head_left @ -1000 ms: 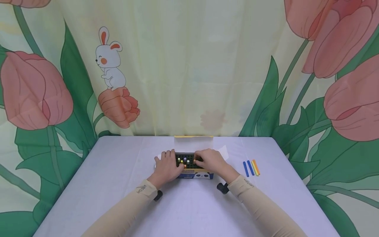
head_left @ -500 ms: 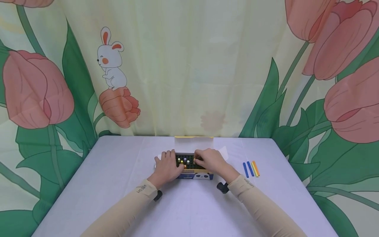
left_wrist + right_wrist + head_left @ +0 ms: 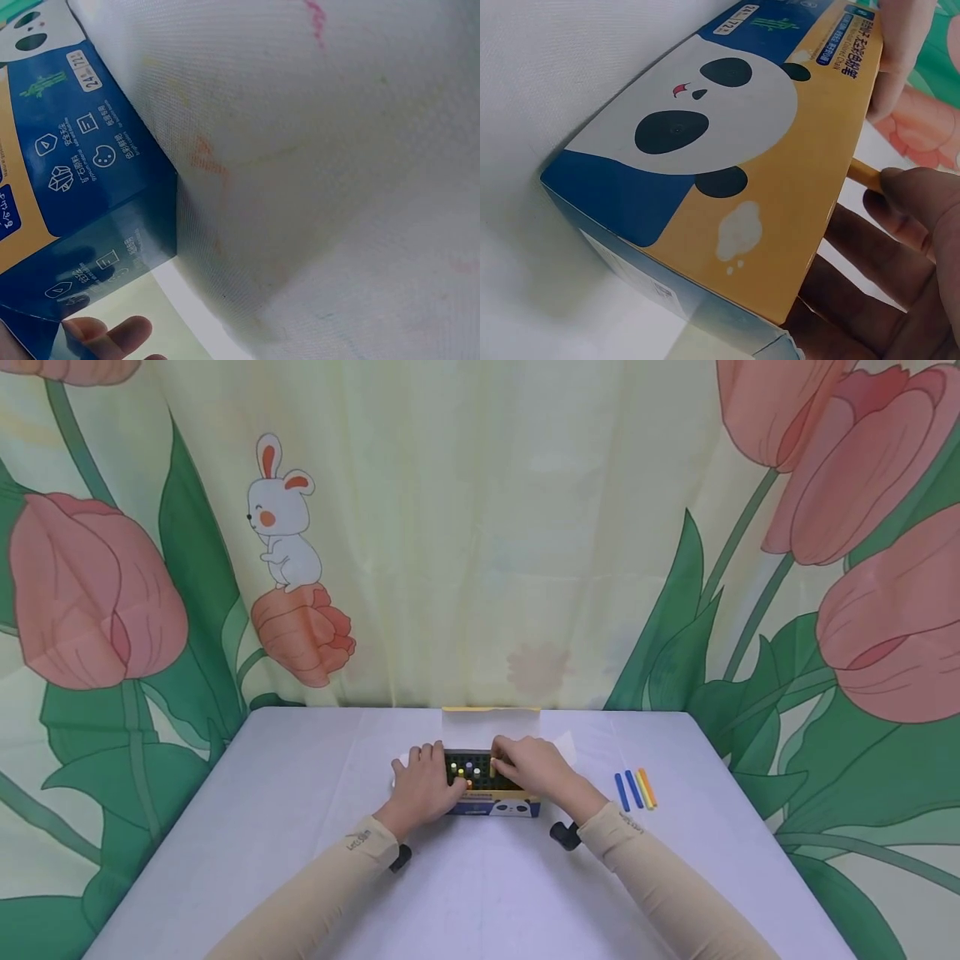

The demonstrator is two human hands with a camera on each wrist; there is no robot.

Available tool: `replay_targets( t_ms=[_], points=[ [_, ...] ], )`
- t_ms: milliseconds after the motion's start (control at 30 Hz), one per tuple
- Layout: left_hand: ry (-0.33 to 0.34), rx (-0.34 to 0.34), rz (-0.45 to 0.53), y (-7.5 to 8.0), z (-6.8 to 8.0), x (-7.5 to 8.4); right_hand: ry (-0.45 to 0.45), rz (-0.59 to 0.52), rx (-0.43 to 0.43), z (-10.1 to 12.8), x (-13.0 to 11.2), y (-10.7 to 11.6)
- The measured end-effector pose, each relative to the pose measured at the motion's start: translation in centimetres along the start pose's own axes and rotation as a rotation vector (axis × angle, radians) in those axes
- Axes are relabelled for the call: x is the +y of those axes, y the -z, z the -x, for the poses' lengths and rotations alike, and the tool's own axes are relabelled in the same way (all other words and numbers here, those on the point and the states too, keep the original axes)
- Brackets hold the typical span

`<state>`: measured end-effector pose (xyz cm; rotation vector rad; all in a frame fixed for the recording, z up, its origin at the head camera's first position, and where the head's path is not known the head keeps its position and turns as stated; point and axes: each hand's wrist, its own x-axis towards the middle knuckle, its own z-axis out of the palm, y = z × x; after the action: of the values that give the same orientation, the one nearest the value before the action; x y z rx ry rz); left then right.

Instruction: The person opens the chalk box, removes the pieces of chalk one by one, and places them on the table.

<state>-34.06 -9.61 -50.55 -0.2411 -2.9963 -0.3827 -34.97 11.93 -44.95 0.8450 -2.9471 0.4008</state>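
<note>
A blue and yellow chalk box (image 3: 476,807) with a panda face stands on the table, its lid raised at the back. Inside is a black insert full of holes (image 3: 483,758), where several coloured chalk sticks stand upright. My left hand (image 3: 423,783) grips the box's left end, thumb over the front edge; its fingertips (image 3: 129,335) show past the box in the left wrist view. With thumb and forefinger, my right hand (image 3: 536,768) pinches an orange-yellow chalk stick (image 3: 865,175) partly above the front edge. The box wall hides the stick's lower end.
On the right of the table lie two blue chalk sticks (image 3: 628,789), a yellow one (image 3: 644,788) and an orange one (image 3: 649,787). White paper (image 3: 566,747) sticks out behind my right hand. A tulip-print curtain (image 3: 480,527) hangs behind the table.
More of the orange-yellow chalk stick shows below my right fingertips than before, as it has come up from the insert. My left hand keeps its place on the chalk box.
</note>
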Motion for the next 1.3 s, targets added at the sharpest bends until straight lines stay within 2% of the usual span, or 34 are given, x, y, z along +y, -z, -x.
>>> replay_targets(
  t_ms=[200,700,1000,1300],
  points=[
    [0.004,0.009,0.008,-0.2,0.0,0.1,-0.018,-0.009,-0.002,0.0,0.1,0.0],
    [0.009,0.008,0.002,-0.3,-0.2,0.2,0.001,-0.047,0.037,0.1,0.5,0.1],
    [-0.003,0.008,-0.007,-0.2,-0.1,0.4,-0.054,-0.141,0.067,0.1,1.0,0.3],
    [0.011,-0.006,-0.009,-0.1,0.0,0.3,-0.088,-0.18,0.106,-0.3,1.4,1.5]
  ],
)
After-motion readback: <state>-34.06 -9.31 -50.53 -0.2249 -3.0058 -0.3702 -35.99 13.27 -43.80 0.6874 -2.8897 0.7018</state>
